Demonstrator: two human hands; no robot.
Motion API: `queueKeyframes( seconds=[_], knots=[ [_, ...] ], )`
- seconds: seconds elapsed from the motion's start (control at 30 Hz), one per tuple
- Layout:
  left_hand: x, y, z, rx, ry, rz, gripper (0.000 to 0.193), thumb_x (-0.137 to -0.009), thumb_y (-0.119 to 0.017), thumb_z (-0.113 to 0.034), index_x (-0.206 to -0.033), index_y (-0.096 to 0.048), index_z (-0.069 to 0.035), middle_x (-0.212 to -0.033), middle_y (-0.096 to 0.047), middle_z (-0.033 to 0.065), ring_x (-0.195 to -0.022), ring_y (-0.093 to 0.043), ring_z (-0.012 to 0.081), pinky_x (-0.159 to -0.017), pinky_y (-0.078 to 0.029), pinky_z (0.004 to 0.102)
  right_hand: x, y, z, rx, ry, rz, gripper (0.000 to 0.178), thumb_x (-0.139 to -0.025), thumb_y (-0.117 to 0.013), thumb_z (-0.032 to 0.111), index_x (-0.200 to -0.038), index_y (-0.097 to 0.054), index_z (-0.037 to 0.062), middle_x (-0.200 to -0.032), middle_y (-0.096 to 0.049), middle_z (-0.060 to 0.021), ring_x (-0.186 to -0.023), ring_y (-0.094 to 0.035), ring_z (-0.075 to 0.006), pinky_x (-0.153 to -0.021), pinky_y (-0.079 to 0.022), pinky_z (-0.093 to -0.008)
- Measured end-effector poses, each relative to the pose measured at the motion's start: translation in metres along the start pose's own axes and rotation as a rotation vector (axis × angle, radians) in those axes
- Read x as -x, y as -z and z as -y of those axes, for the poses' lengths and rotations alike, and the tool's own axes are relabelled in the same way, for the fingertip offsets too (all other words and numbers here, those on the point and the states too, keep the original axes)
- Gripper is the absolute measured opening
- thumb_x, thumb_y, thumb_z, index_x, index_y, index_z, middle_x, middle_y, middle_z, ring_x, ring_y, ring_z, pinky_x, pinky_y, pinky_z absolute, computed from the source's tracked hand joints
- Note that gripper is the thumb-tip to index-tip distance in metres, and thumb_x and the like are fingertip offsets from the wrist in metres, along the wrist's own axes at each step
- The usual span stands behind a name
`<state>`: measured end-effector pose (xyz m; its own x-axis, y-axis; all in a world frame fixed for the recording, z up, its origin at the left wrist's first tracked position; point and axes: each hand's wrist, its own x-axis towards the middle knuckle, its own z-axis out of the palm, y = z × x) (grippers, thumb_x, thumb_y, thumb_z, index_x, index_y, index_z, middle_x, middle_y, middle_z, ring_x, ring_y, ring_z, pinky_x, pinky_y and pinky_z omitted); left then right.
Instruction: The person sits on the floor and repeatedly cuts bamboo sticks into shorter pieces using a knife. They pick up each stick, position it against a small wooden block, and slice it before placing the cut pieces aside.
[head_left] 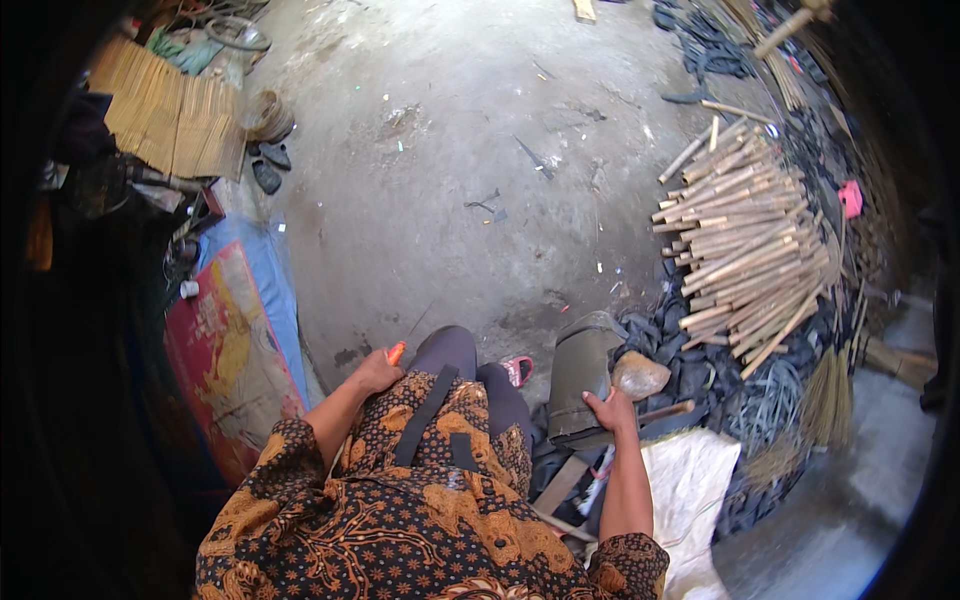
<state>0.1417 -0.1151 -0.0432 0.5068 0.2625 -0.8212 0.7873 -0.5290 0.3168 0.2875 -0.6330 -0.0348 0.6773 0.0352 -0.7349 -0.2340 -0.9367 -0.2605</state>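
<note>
My left hand (377, 372) is closed round a tool with an orange handle (397, 353); its thin shaft points forward over the floor, and its tip is too fine to tell its kind. At my right side, my right hand (612, 408) grips the near edge of a dark grey-green cylindrical container (580, 375), thumb on top and the other fingers mostly hidden. Touching that side is a rounded, pale brown stone-like lump (640, 375). A wooden stick (666, 412) juts out beside my right wrist. Across my lap lie black strips (428, 415).
A pile of cut bamboo sticks (745, 240) lies at right on black scraps, near a straw broom (828, 400) and a white sack (690, 480). At left are a worn red board (230, 350), a blue sheet (265, 270), flattened cardboard (165, 105) and dark shoes (268, 170).
</note>
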Motion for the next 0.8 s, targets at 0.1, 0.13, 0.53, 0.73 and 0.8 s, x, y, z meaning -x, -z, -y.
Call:
queueKeyframes(
  seconds=[0.1, 0.13, 0.53, 0.73, 0.8],
  knots=[
    [0.013, -0.003, -0.024, 0.312, -0.046, 0.063, 0.025, -0.080, -0.074, -0.018, -0.095, -0.059, -0.005, -0.082, -0.060, 0.0037, -0.076, -0.057, 0.0156, -0.073, -0.048, 0.0326, -0.070, 0.040, 0.007, 0.138, 0.059, 0.071, 0.070, -0.080, -0.072, 0.061, -0.114, -0.072, -0.0005, -0.110, -0.072, -0.0293, -0.109, -0.068, -0.0443, -0.093, -0.053, -0.0501],
    [0.017, -0.005, -0.032, 0.380, -0.068, 0.080, 0.024, -0.080, -0.074, -0.018, -0.095, -0.059, -0.006, -0.082, -0.060, 0.0033, -0.075, -0.057, 0.0150, -0.071, -0.048, 0.0321, -0.090, 0.052, 0.010, 0.184, 0.062, 0.102, 0.070, -0.080, -0.071, 0.061, -0.114, -0.072, -0.0002, -0.110, -0.072, -0.0295, -0.110, -0.068, -0.0443, -0.092, -0.053, -0.0504],
    [-0.128, 0.049, -0.206, 0.614, 0.068, 0.423, 0.017, -0.086, -0.065, -0.009, -0.099, -0.056, -0.005, -0.081, -0.064, 0.0031, -0.073, -0.065, 0.0119, -0.060, -0.050, 0.0277, -0.351, 0.137, 0.137, 0.456, 0.024, 0.269, 0.074, -0.086, -0.064, 0.066, -0.128, -0.066, 0.0051, -0.125, -0.071, -0.0216, -0.123, -0.064, -0.0362, -0.112, -0.034, -0.0508],
    [-0.274, 0.058, -0.269, 0.462, -0.005, 0.175, 0.018, -0.087, -0.063, -0.012, -0.099, -0.053, -0.003, -0.081, -0.066, 0.0060, -0.070, -0.064, 0.0147, -0.060, -0.051, 0.0324, -0.509, 0.113, 0.150, 0.124, 0.016, 0.236, 0.062, -0.086, -0.074, 0.051, -0.126, -0.068, 0.0043, -0.118, -0.074, -0.0175, -0.113, -0.070, -0.0305, -0.104, -0.046, -0.0417],
    [-0.332, 0.054, -0.296, 0.438, -0.018, 0.053, 0.019, -0.088, -0.063, -0.014, -0.099, -0.053, -0.003, -0.077, -0.065, 0.0060, -0.067, -0.064, 0.0153, -0.059, -0.050, 0.0337, -0.556, 0.097, 0.142, -0.123, -0.010, 0.345, 0.057, -0.089, -0.077, 0.042, -0.129, -0.066, 0.0030, -0.120, -0.074, -0.0146, -0.113, -0.068, -0.0263, -0.105, -0.046, -0.0391]
  ],
)
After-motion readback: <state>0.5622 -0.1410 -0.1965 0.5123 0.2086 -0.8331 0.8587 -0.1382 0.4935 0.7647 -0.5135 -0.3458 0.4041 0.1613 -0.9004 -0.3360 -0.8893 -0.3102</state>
